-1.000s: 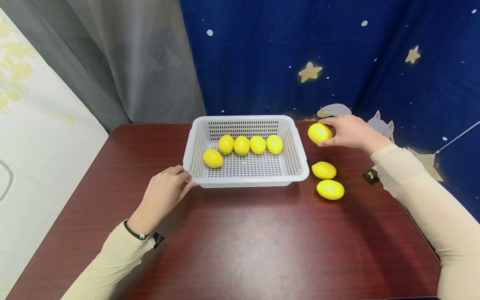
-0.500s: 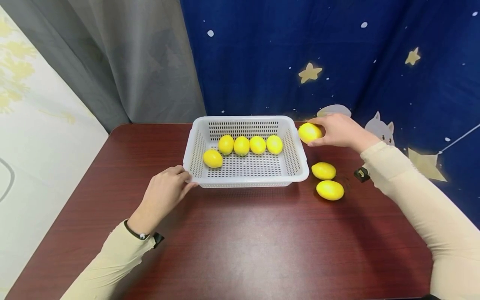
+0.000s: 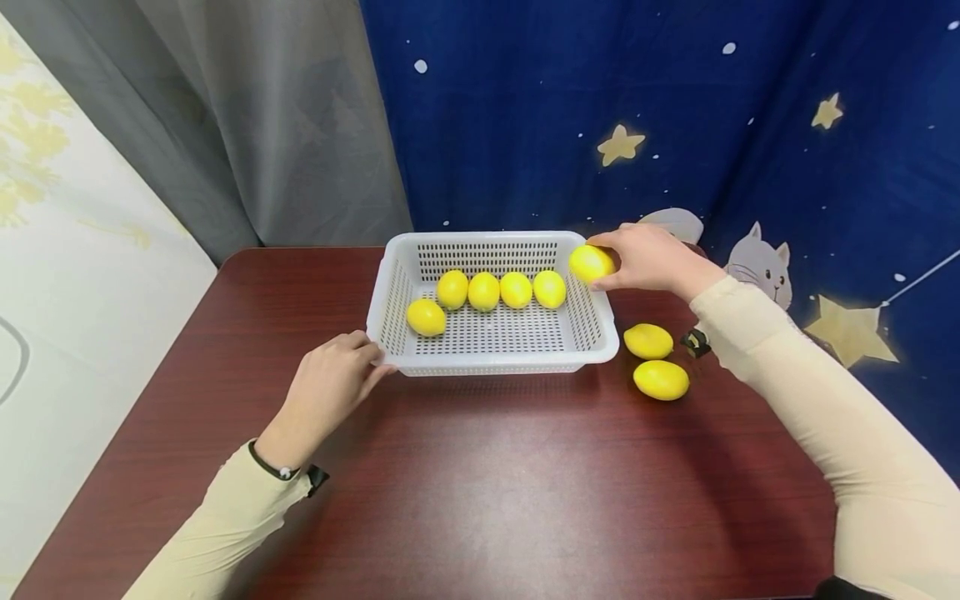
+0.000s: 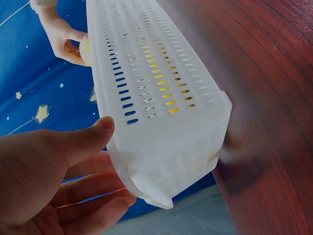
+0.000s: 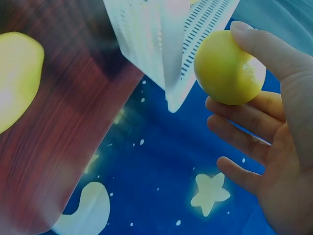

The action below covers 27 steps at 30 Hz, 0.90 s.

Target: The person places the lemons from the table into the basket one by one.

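- The right hand (image 3: 648, 254) has come leftward since a second ago, bringing the held lemon (image 3: 592, 263) from beyond the basket (image 3: 495, 360) to its far right corner, where from the head view it overlaps the rim; I can't tell whether they touch.
- That right hand is clamped on the lemon, thumb on one side and fingers on the other.
- The left hand (image 3: 333, 375) is just as it was, thumb and fingers closed on the basket's near left corner.
- Seen from above, the held lemon's long axis runs roughly left to right; by the right wrist it looks nearly round.
- The row of four lemons (image 3: 483, 292) inside the basket hasn't shifted; they look almost round from here. The lone lemon (image 3: 426, 317) before its left end lies more sideways.
- On the counter (image 3: 510, 483), the farther loose lemon (image 3: 648, 342) and the nearer loose lemon (image 3: 661, 380) both lie lengthwise left to right, just beside the basket's right end.
- The held lemon is near the row's rightmost fruit; slotted basket floor shows in front of the row.
- Behind the basket, the counter's back edge runs close by, with the blue curtain (image 3: 525, 125) beyond.
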{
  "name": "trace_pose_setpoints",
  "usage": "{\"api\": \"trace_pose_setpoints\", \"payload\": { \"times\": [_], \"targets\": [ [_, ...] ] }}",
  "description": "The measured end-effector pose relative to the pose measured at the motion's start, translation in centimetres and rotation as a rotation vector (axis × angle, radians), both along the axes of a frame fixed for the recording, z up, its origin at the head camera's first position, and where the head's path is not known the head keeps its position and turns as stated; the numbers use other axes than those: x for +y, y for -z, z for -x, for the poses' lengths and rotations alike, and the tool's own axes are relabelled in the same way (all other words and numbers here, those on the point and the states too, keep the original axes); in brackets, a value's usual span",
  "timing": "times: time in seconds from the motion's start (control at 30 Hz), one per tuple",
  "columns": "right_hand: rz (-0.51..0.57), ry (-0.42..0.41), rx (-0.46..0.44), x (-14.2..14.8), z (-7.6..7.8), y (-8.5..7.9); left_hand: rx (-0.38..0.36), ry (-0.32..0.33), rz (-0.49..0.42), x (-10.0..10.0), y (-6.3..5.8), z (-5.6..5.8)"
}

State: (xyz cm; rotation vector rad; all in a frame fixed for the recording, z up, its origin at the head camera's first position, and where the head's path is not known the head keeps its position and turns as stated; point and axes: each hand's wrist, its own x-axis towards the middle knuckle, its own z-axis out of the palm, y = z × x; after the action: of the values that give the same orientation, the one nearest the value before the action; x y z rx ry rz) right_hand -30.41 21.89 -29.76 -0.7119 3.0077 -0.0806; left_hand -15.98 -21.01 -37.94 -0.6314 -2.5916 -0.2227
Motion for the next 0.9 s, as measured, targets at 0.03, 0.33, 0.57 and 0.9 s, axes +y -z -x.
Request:
{"api": "trace_pose_setpoints", "payload": {
  "times": [0.03,0.33,0.57,0.9],
  "targets": [
    [0.002,-0.001,-0.005,-0.2,0.0,0.0,0.002,0.002,0.0,0.0,0.0,0.0],
    [0.005,-0.021,-0.008,-1.5,0.4,0.0,0.001,0.004,-0.002,-0.1,0.0,0.0],
    [0.006,-0.038,-0.02,-2.8,0.8,-0.1,0.007,0.0,-0.005,-0.1,0.0,0.0],
    [0.006,-0.069,-0.021,-4.5,1.0,0.0,-0.003,0.001,-0.008,-0.1,0.0,0.0]
  ]
}}
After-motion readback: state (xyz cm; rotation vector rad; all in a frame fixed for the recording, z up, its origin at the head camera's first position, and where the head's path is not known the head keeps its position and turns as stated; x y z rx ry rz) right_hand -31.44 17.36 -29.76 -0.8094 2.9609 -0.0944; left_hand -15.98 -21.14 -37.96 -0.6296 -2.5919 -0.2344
